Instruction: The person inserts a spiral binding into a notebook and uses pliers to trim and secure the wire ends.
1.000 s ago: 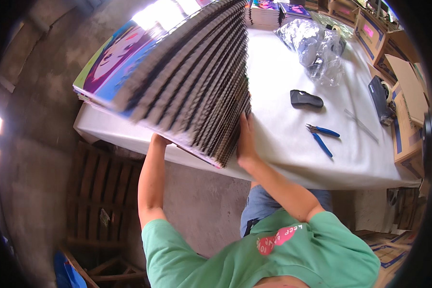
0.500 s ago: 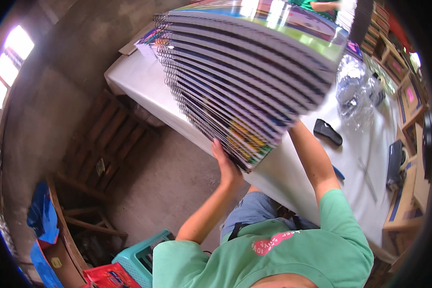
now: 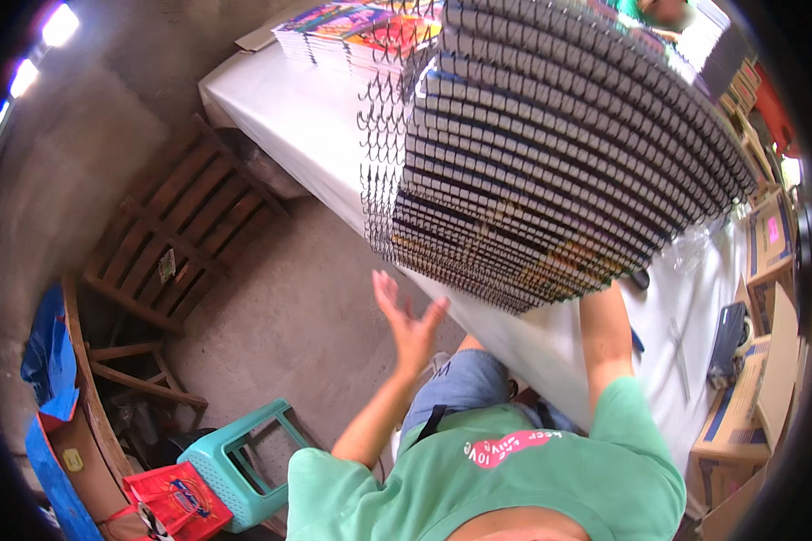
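Note:
A tall stack of spiral-bound books (image 3: 550, 171) rises close in front of me, over the white-covered table (image 3: 284, 149). Their black wire coils face me, and loose coil ends stick out at the stack's left side. My left hand (image 3: 410, 325) is off the stack, just below and left of its lower corner, with fingers spread and nothing in them. My right forearm reaches up to the stack's lower right edge, where the books hide the hand and its fingers. Whether that hand grips or only braces the books cannot be seen.
Colourful booklets (image 3: 361, 36) lie piled at the table's far left. Clear plastic wrap (image 3: 690, 251) and a black tape dispenser (image 3: 726, 347) are on the right, near cardboard boxes (image 3: 735, 397). A teal stool (image 3: 235, 469), a red bag (image 3: 180, 500) and a slatted wooden bench (image 3: 185, 225) stand left.
My left hand has let go of the stack's lower left edge and opened. The stack has shifted right in view and turned, its coiled edges facing me more, uncovering the far booklets.

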{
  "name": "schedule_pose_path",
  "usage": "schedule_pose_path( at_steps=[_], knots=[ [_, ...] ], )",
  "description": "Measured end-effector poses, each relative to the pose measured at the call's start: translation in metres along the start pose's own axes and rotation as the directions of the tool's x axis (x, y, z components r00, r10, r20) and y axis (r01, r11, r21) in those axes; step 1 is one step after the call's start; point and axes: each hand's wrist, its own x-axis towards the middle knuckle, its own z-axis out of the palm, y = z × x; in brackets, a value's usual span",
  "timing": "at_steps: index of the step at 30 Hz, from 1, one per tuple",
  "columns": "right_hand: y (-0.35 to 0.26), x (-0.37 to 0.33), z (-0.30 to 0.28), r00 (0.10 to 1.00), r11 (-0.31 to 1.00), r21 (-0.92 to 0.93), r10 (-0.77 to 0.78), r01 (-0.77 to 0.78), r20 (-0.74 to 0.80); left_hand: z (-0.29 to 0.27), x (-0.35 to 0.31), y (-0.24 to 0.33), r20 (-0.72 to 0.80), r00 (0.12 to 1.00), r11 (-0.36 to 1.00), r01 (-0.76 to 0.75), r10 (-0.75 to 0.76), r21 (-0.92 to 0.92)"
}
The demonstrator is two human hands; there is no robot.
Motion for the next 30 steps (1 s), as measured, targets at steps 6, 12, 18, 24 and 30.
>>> schedule_pose_path(
  at_steps=[6,12,18,24,30],
  knots=[
    [0.089,-0.098,-0.011,0.979,0.975,0.129,-0.167,0.182,-0.116,-0.064,0.12,0.002,0.512,0.836,0.972,-0.236,0.196,0.015],
    [0.114,-0.131,0.036,0.952,0.957,0.05,-0.276,0.285,-0.134,-0.054,0.112,0.007,0.441,0.874,0.977,-0.208,0.203,-0.038],
    [0.087,-0.094,0.023,0.942,0.943,0.012,-0.33,0.331,-0.065,-0.041,0.074,0.006,0.285,0.924,0.951,-0.294,0.256,0.099],
    [0.033,-0.057,0.025,0.969,0.966,-0.089,-0.238,0.244,0.069,0.0,0.016,-0.004,0.035,0.928,0.9,-0.368,0.371,0.232],
    [0.027,-0.019,-0.038,0.914,0.687,-0.625,-0.39,0.37,0.112,0.003,0.006,-0.009,0.092,0.909,0.848,-0.413,0.407,0.332]
  ],
)
